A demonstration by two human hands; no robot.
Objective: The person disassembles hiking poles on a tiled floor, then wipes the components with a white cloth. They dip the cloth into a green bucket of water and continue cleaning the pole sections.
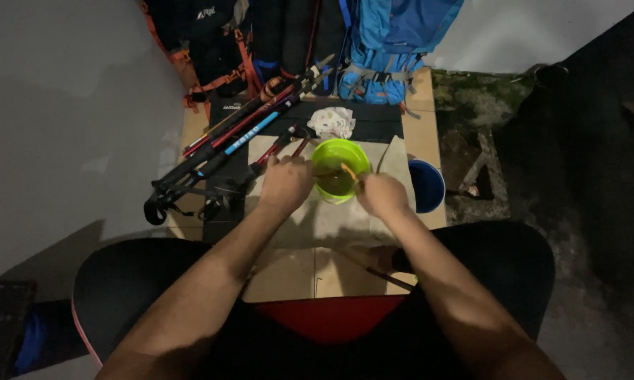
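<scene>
— As the head camera looks down, where is the round lime-green plastic bowl [339, 169]?

— On a brown cardboard sheet [317, 225], between both hands. The left hand [285, 184] is curled against its left rim; whether it truly grips, I cannot tell.

— And the right hand [380, 195]?

— Pinching a thin orange stick [349, 172] that dips into the bowl. Trekking poles [225, 144] lie far left; a blue cup [427, 186] stands right.

Backpacks [394, 42] cut by top edge; hands [285, 184] hide bowl [339, 156] rim.

head camera looks steeply down, close over the cardboard [331, 271]
</scene>
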